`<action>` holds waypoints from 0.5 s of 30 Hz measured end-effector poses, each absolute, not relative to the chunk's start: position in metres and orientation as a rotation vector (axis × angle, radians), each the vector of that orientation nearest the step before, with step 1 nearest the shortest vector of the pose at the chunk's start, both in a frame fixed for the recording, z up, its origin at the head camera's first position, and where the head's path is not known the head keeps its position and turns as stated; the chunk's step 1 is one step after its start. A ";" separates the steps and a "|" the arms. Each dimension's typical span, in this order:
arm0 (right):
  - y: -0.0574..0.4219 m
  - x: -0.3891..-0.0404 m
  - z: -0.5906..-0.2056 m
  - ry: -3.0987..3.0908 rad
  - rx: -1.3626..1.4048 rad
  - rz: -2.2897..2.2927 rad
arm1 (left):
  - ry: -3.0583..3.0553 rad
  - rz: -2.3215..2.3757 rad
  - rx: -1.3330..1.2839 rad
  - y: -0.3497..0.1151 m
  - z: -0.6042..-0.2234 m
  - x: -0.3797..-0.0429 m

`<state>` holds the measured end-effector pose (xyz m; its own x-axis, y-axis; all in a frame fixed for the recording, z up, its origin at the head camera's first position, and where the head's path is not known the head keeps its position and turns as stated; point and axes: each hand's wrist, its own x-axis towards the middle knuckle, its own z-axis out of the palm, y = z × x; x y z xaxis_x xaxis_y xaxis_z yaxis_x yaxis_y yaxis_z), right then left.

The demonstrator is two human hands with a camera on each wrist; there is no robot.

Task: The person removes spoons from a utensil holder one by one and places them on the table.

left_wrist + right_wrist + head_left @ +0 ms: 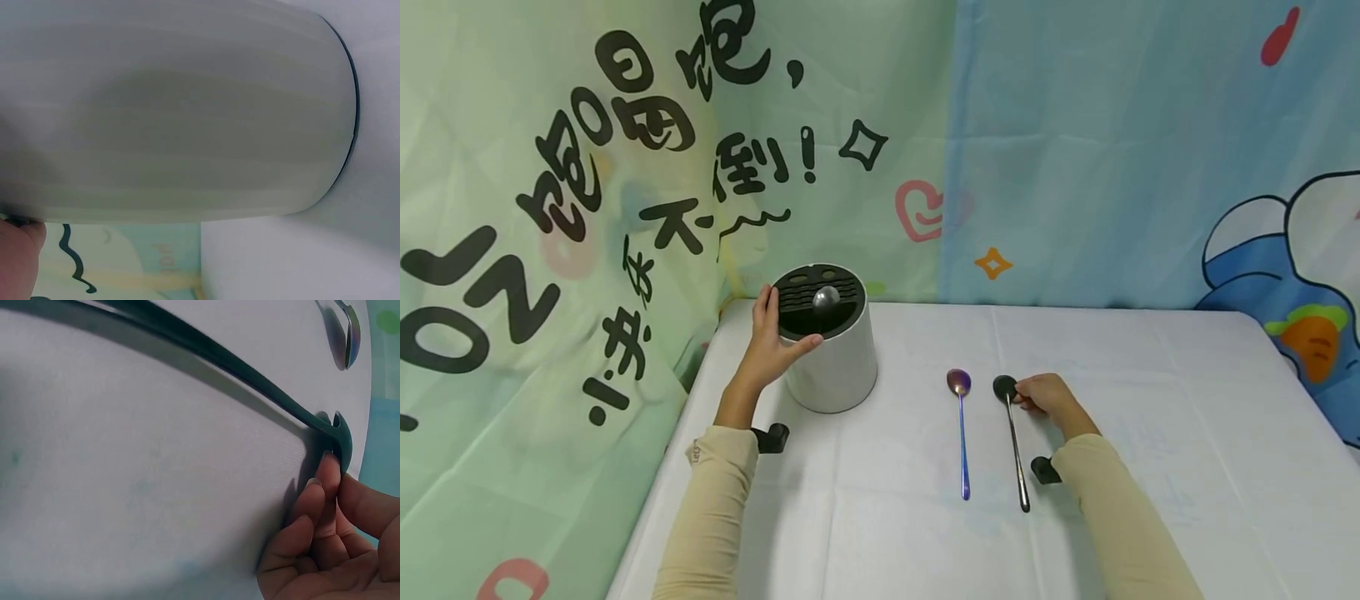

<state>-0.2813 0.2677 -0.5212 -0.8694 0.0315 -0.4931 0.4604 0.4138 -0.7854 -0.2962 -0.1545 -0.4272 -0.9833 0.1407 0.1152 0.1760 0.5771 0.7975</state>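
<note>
My left hand (772, 342) holds the near left side of a white utensil holder (838, 375), fingers at its rim and thumb across the front. The holder is round, with a black slotted top, and stands upright; its grey-white wall (187, 125) fills much of the left wrist view. A silver spoon (826, 300) shows only its round bowl above the slots. My right hand (1047, 395) pinches the bowl edge of a dark long-handled spoon (1015, 442) between thumb and fingertips. In the right wrist view, the dark bowl (343, 442) sits on edge, its handle stretching left.
A purple-blue spoon (962, 433) lies just left of the dark one, its bowl away from me. The white tablecloth (910, 533) covers the table. Printed cloth (1075, 150) hangs behind the table and along its left side.
</note>
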 end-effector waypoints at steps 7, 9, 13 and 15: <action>0.267 -0.282 -0.521 2.347 0.419 -1.387 | -2.737 -1.420 -0.289 -0.156 -0.427 -0.296; 0.269 -0.281 -0.522 2.364 0.414 -1.372 | -2.733 -1.429 -0.291 -0.156 -0.427 -0.296; 0.273 -0.281 -0.522 2.407 0.400 -1.328 | -2.736 -1.431 -0.291 -0.155 -0.427 -0.296; 0.275 -0.281 -0.520 2.427 0.423 -1.314 | -2.738 -1.432 -0.290 -0.155 -0.428 -0.296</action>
